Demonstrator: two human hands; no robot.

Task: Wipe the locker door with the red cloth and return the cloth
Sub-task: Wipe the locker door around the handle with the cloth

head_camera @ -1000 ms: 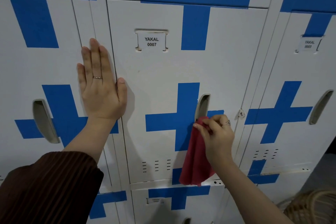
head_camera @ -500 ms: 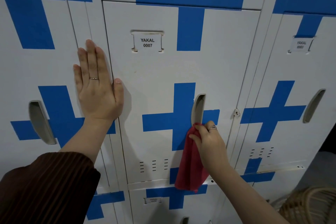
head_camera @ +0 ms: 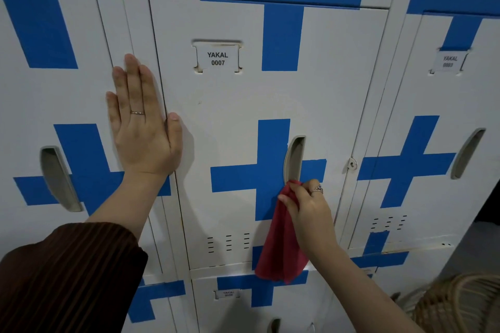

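Observation:
The white locker door (head_camera: 232,116) with a blue cross and the label YAKAL 0007 fills the middle of the view. My right hand (head_camera: 308,211) pinches the top of the red cloth (head_camera: 280,249) just below the door's recessed handle (head_camera: 294,159). The cloth hangs down over the door's lower edge. My left hand (head_camera: 143,121) lies flat, fingers together, on the frame at the door's left edge, thumb on the door, holding nothing.
Matching lockers stand on the left (head_camera: 54,105) and the right (head_camera: 438,121), and a further row runs below (head_camera: 230,303). A small lock hasp (head_camera: 351,163) sits on the frame right of the door. A woven rattan piece (head_camera: 460,305) shows at the bottom right.
My right hand and the cloth have slipped slightly down, from beside the handle's lower end to just under it. My left hand stays pressed in place.

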